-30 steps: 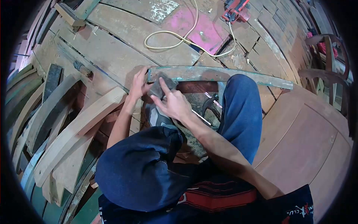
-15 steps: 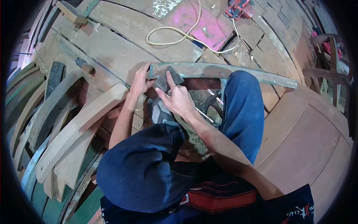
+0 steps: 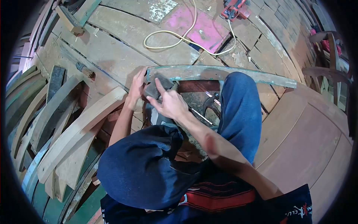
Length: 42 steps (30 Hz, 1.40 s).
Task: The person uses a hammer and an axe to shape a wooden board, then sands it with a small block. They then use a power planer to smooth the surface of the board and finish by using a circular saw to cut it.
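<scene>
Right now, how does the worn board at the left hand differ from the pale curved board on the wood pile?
The worn board is greyish with bluish-green traces; the pale board looks like bare, light wood. The worn board runs crosswise before the person, the left hand at its end; the pale board slants over other timber pieces on the left. Both look long and curved.

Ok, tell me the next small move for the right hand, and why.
Probably slide the gray block a little along the curved strip, toward the raised knee. The right hand has its index finger laid on the block, which overlaps the strip near one end; the left hand is at that end, seemingly steadying it.
</scene>
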### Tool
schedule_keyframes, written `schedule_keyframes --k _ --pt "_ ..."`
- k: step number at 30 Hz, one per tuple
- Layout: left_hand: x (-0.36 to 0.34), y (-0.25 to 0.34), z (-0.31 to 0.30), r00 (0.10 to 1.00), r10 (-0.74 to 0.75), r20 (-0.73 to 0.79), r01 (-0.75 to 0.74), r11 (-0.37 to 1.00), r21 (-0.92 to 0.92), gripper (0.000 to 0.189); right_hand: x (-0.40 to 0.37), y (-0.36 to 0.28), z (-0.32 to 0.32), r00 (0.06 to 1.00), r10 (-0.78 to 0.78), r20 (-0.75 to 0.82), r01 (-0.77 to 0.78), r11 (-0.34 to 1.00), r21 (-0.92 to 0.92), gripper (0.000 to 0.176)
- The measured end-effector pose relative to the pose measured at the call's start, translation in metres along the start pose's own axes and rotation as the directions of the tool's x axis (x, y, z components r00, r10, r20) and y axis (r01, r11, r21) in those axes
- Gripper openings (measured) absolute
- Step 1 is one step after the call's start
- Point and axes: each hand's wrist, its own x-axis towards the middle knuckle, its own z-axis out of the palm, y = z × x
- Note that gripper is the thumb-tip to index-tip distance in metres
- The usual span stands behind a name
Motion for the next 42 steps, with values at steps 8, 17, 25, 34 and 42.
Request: schedule_keyframes --k 8,17,25,34,42 --pt "-0.005 0.002 0.009 0.994 -0.102 -0.024 0.104 0.991 0.082 0.074 0.012 0.014 -0.045 0.964 0.216 -0.154 -0.195 0.971 0.14 0.08" --pt "-0.002 0.003 0.004 0.997 -0.076 0.013 0.077 0.993 -0.087 0.072 0.001 0.007 0.004 0.998 -0.035 -0.057 0.036 0.999 0.002 0.081" --pt "-0.001 0.009 0.006 0.994 -0.11 -0.015 0.11 0.99 0.091 0.073 0.011 0.013 -0.035 0.983 0.134 -0.122 -0.118 0.985 0.129 0.084" --pt "-0.002 0.004 0.004 0.998 -0.062 0.014 0.062 0.997 -0.037 0.072 0.004 0.002 -0.014 0.995 0.022 -0.099 -0.011 0.993 0.116 0.078" --pt "-0.004 0.003 0.005 0.993 -0.12 0.0 0.12 0.988 -0.099 0.07 0.011 0.006 -0.009 0.994 0.0 -0.112 0.025 0.974 0.223 0.081"
